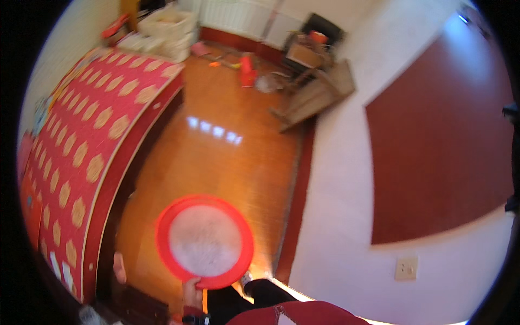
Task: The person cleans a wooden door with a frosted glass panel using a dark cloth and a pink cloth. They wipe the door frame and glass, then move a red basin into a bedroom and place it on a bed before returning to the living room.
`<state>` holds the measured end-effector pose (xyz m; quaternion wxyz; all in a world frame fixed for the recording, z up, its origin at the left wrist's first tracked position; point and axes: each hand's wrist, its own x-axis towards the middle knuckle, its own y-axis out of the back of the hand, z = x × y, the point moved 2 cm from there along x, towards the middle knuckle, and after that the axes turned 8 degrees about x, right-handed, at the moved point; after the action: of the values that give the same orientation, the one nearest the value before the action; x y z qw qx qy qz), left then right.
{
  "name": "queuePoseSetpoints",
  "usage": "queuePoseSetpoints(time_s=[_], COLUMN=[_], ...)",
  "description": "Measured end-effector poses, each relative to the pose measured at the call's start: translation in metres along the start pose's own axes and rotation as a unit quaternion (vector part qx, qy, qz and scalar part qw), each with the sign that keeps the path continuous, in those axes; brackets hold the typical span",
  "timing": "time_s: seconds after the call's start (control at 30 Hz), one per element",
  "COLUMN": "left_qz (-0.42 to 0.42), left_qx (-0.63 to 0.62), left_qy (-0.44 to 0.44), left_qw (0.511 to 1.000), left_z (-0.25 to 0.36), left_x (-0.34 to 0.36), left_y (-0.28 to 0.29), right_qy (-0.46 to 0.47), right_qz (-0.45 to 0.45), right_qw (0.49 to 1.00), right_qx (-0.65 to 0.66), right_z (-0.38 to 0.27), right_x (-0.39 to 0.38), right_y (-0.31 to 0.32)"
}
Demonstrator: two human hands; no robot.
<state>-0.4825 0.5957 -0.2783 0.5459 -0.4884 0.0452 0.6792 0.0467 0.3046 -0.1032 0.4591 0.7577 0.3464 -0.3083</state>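
A round red basin point(205, 241) is held out low in front of me, above the wooden floor. Its middle looks whitish grey and speckled; whether that is frothy water or the bottom of the basin I cannot tell. My left hand point(192, 295) grips the near rim, closed on it, with a dark red sleeve and a dark watch point(203, 320) at the wrist. No part of my right hand shows. Below the basin are my dark trouser legs point(265, 291) and part of a shoe point(246, 278).
To the left stands a bed point(81, 146) with a red, flower-patterned cover. A pinkish object point(119, 268) lies beside it. Further off, a wooden stool point(319, 95) lies tipped by the wall near a loaded black chair point(322, 32). A red object point(247, 70) stands on the far floor point(206, 162).
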Motion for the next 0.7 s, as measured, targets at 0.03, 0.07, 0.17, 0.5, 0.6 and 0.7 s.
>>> queuePoseSetpoints(time_s=[0.03, 0.07, 0.17, 0.5, 0.6, 0.7], left_qz=[0.041, 0.013, -0.031, 0.189, 0.226, 0.277], left_qx=[0.013, 0.007, -0.017, -0.066, -0.1, -0.167], left_qy=[0.054, -0.01, -0.071, -0.06, -0.071, -0.07], left_qw=[0.998, 1.0, 0.997, 0.978, 0.966, 0.944], left_z=[0.007, 0.014, 0.03, 0.039, 0.043, 0.038], left_x=[0.006, 0.009, 0.025, 0.037, 0.025, 0.016], left_y=[0.0, -0.004, -0.014, -0.009, -0.009, -0.015], right_qy=[0.012, 0.026, 0.069, 0.387, 0.231, 0.245], right_qz=[-0.01, -0.022, -0.073, -0.37, -0.403, -0.481], right_qw=[1.0, 0.999, 0.993, 0.826, 0.852, 0.776], right_qx=[-0.009, -0.018, -0.056, -0.174, -0.241, -0.326], right_z=[-0.026, -0.054, -0.13, -0.324, -0.425, -0.491], right_x=[0.009, 0.02, 0.059, 0.158, 0.128, 0.082], right_y=[-0.014, -0.029, -0.079, -0.23, -0.295, -0.39])
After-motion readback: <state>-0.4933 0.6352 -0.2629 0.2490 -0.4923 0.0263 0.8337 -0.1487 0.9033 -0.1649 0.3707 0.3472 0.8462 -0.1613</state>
